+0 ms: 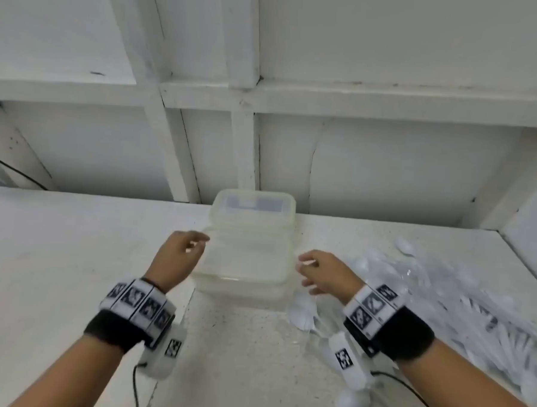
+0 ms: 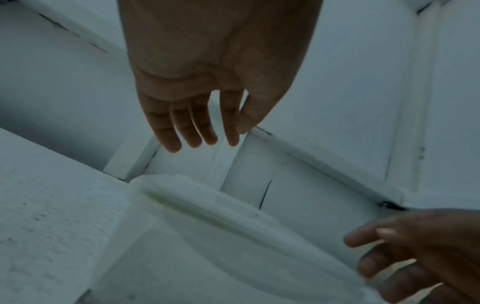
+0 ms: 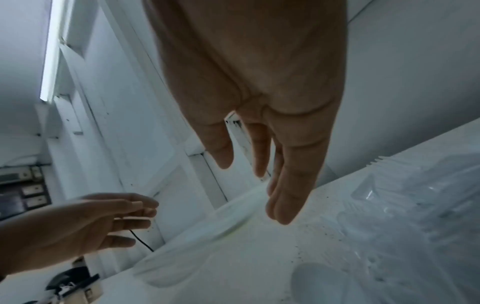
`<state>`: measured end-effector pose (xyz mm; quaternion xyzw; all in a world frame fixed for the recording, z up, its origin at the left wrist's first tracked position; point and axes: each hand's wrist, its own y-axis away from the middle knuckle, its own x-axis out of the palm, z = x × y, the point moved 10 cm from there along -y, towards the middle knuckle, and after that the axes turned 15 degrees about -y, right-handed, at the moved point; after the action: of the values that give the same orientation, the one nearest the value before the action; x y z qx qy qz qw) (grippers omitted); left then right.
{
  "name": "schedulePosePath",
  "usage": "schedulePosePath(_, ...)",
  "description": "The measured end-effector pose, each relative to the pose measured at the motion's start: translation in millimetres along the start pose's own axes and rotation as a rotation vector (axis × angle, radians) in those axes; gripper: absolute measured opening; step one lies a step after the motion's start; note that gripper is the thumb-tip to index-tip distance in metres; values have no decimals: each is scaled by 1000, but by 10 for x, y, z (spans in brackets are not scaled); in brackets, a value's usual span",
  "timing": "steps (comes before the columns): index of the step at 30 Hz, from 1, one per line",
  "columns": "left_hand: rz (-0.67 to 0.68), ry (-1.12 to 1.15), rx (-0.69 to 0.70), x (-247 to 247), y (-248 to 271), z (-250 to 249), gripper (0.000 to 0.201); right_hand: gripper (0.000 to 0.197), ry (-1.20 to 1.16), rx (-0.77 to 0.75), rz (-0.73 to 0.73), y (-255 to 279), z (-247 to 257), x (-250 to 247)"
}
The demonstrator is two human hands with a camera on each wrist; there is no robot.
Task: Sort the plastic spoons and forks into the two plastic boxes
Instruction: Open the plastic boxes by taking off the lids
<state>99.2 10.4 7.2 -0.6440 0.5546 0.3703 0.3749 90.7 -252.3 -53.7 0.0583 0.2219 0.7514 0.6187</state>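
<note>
Two translucent plastic boxes (image 1: 247, 252) stand stacked with lids on, mid-table near the back wall; the stack also shows blurred in the left wrist view (image 2: 207, 230) and in the right wrist view (image 3: 207, 232). My left hand (image 1: 193, 243) hovers at the stack's left side with fingers loosely spread (image 2: 197, 131), holding nothing. My right hand (image 1: 308, 270) hovers at the stack's right side, fingers relaxed (image 3: 259, 176) and empty. A heap of white plastic spoons and forks (image 1: 461, 306) in clear wrapping lies to the right; whether either hand touches the boxes is unclear.
The white speckled table (image 1: 55, 270) runs left and forward of the boxes. A white panelled wall (image 1: 295, 142) rises right behind the stack. Loose white spoons (image 1: 302, 311) lie under my right wrist, and a black cable (image 1: 407, 385) trails near the front.
</note>
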Motion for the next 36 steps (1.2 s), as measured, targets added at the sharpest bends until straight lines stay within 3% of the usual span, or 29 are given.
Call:
schedulePosePath(3,53,-65,-26,122,-289,149,30,45,-15,44,-78,-201,2,-11)
schedulePosePath(7,241,-99,-178,379,-427,392,46,51,-62,74,-57,-386,-22,76)
schedulePosePath(12,360,179,-301,592,-484,545,36,28,-179,118,-39,-584,-35,116)
schedulePosePath(17,416,292,-274,667,-542,624,30,14,-319,215,50,-672,-85,101)
schedulePosePath(22,449,244,-210,689,-592,631,30,12,-394,308,138,-707,-162,119)
schedulePosePath(25,463,264,-190,711,-606,640,29,6,-387,273,109,-807,-181,61)
schedulePosePath(31,473,340,-196,722,-608,629,22,13,-308,174,67,-813,-136,9)
schedulePosePath(36,587,614,-295,854,-550,661,14,14,-349,156,44,-772,-114,18)
